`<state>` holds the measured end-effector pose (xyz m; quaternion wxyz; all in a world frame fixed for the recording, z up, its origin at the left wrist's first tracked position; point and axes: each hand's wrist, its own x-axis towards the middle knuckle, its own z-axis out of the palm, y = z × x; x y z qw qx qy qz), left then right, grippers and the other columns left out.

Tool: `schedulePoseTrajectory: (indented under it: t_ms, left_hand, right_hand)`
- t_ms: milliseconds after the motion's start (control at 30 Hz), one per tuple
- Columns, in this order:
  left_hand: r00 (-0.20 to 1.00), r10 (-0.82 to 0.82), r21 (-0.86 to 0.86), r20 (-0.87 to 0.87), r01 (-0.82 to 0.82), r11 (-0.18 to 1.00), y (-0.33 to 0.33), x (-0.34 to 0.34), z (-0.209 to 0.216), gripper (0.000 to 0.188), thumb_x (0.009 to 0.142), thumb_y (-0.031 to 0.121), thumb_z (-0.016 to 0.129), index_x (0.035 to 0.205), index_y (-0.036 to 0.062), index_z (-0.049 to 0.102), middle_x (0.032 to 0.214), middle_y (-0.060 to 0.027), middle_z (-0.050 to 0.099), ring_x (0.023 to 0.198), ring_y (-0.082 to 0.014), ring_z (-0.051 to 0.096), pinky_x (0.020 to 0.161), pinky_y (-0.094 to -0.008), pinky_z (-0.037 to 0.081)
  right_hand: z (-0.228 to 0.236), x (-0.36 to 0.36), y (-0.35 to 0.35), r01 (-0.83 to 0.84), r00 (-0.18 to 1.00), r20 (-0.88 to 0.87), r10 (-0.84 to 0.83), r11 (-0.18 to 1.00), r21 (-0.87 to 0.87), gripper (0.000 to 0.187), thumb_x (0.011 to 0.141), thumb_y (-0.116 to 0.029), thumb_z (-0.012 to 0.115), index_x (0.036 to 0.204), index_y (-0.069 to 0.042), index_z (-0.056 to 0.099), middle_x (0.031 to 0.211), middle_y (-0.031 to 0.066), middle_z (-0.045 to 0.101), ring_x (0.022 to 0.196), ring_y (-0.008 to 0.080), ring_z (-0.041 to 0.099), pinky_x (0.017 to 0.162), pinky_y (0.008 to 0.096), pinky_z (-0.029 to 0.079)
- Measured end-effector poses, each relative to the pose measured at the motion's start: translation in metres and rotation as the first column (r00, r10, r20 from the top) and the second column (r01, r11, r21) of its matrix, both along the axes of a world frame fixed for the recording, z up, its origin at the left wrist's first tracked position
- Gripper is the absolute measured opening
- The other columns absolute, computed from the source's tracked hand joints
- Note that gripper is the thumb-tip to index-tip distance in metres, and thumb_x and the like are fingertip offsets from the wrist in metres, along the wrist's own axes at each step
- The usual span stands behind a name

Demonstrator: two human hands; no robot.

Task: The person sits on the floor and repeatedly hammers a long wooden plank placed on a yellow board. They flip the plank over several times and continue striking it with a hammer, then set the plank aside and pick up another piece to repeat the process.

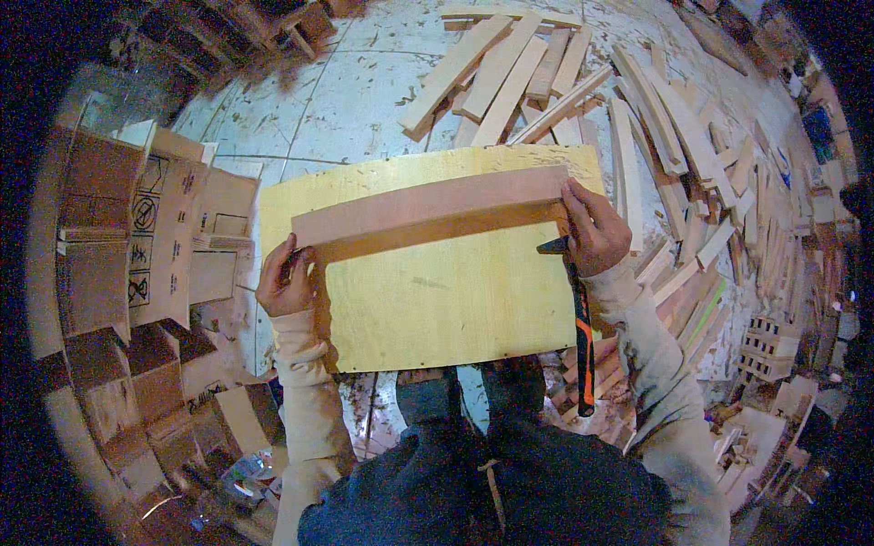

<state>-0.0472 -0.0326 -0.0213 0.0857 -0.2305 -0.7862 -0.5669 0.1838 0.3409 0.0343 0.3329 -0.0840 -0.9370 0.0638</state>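
Note:
A long, flat wooden plank (pixel 428 202) spans the upper part of a yellow plywood board (pixel 446 300) and throws a shadow along its near edge. My left hand (pixel 288 280) grips the plank's left end, fingers bent round it. At the other end my right hand (pixel 596 227) is closed on the plank's corner, with the thumb on the near side. Just below the right hand is a hammer (pixel 584 350) with a black head and an orange and black handle. It lies along the board's right edge, and its handle reaches past the near edge.
Beyond the board, loose wooden strips (pixel 505 77) lie piled on the pale tiled floor (pixel 364 100). More lumber (pixel 674 136) spreads down the right side. Opened cardboard boxes (pixel 168 227) stand at left. A slotted crate (pixel 769 346) is at far right.

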Motion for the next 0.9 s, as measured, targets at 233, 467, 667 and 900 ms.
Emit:
schedulePoseTrajectory:
  t_ms: [233, 467, 667, 900]
  left_hand:
    - [0.997, 0.073, -0.172, -0.024, -0.076, 0.982, -0.060, 0.008, 0.033, 0.034, 0.085, -0.001, 0.064, 0.119, -0.0012, 0.059, 0.112, -0.0168, 0.064, 0.097, -0.0226, 0.064, 0.082, -0.0327, 0.055]
    - [0.844, 0.484, -0.912, 0.232, 0.017, 0.409, -0.200, 0.092, 0.096, 0.025, 0.093, 0.019, 0.054, 0.108, 0.0008, 0.064, 0.096, -0.0157, 0.068, 0.083, -0.0243, 0.064, 0.068, -0.0332, 0.050]
    - [0.900, 0.340, -0.928, 0.272, 0.152, 0.339, -0.239, 0.123, 0.044, 0.024, 0.091, 0.017, 0.055, 0.106, 0.0007, 0.065, 0.096, -0.0157, 0.068, 0.083, -0.0250, 0.064, 0.069, -0.0339, 0.050]
    - [0.925, 0.285, -0.942, 0.251, 0.165, 0.292, -0.265, 0.115, 0.032, 0.022, 0.089, 0.015, 0.057, 0.104, 0.0006, 0.066, 0.095, -0.0157, 0.068, 0.084, -0.0259, 0.064, 0.070, -0.0346, 0.051]
  right_hand:
    - [0.000, 0.002, 0.002, -0.030, 0.999, 0.015, 0.030, 0.999, 0.024, 0.039, 0.071, -0.001, 0.067, 0.110, -0.001, 0.066, 0.109, 0.0172, 0.065, 0.087, 0.0304, 0.067, 0.073, 0.0356, 0.056]
    - [0.002, 0.003, 0.004, -0.020, 1.000, 0.023, 0.020, 1.000, -0.009, 0.040, 0.070, 0.000, 0.066, 0.110, -0.002, 0.066, 0.107, 0.0157, 0.066, 0.088, 0.0291, 0.067, 0.072, 0.0350, 0.056]
    - [0.002, 0.004, 0.004, -0.034, 0.999, 0.020, 0.034, 0.999, -0.024, 0.041, 0.068, 0.001, 0.067, 0.109, -0.002, 0.066, 0.107, 0.0151, 0.066, 0.089, 0.0291, 0.067, 0.072, 0.0342, 0.055]
    - [0.001, 0.004, 0.004, -0.017, 1.000, -0.002, 0.017, 0.999, -0.045, 0.036, 0.070, 0.000, 0.068, 0.106, -0.001, 0.067, 0.106, 0.0137, 0.066, 0.087, 0.0273, 0.067, 0.070, 0.0335, 0.055]
